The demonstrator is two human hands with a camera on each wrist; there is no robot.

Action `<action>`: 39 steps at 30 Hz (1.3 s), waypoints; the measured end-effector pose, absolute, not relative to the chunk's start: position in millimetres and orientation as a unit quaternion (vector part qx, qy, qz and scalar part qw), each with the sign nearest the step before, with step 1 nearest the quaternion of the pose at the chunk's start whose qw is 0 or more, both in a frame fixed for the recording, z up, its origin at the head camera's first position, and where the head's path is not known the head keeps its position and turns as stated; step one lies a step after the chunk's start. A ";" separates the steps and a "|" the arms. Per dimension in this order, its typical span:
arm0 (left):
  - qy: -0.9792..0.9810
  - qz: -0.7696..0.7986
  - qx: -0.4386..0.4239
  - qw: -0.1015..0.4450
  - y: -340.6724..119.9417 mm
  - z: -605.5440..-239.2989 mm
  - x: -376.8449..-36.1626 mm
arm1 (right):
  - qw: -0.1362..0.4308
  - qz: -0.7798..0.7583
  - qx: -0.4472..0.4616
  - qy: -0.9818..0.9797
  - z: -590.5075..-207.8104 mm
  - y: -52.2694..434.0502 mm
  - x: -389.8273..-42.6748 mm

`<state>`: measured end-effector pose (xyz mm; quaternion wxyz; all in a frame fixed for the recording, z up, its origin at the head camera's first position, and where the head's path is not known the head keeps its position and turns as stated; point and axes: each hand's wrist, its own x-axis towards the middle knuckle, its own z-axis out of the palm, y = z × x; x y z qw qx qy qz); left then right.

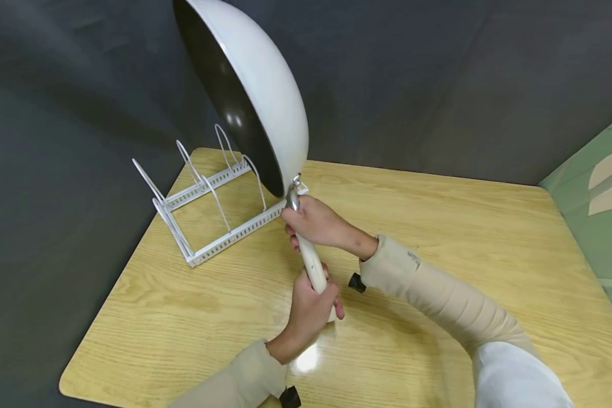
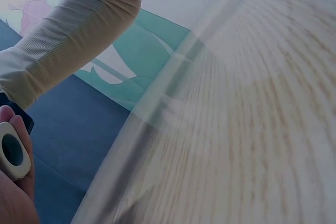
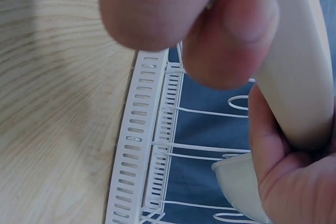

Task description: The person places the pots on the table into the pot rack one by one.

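A large wok (image 1: 270, 73), white outside and dark inside, is tilted up on its side above the left part of the table. My right hand (image 1: 318, 221) grips its cream handle (image 1: 312, 263) near the metal joint at the bowl. Lower down, my left hand (image 1: 308, 306) holds the handle near its end. That handle end (image 2: 20, 167), with a round hole in it, shows between fingers in the left wrist view. The wok's lower rim overlaps the right end of a white metal rack (image 1: 234, 235) in the head view; whether they touch, I cannot tell.
The rack has upright wire dividers (image 1: 216, 198) and slotted rails, standing on the wooden table (image 1: 438, 226) at the left. Dark cloth (image 1: 413, 85) covers the back and left. A green patterned panel (image 1: 607, 198) borders the right side.
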<state>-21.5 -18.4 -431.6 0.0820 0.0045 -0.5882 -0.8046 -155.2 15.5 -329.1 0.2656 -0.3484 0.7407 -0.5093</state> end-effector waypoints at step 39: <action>-0.602 -0.797 0.002 0.038 -17.3 -437.3 -11.6 | 0.328 -0.543 -0.285 0.719 -353.3 15.4 -153.9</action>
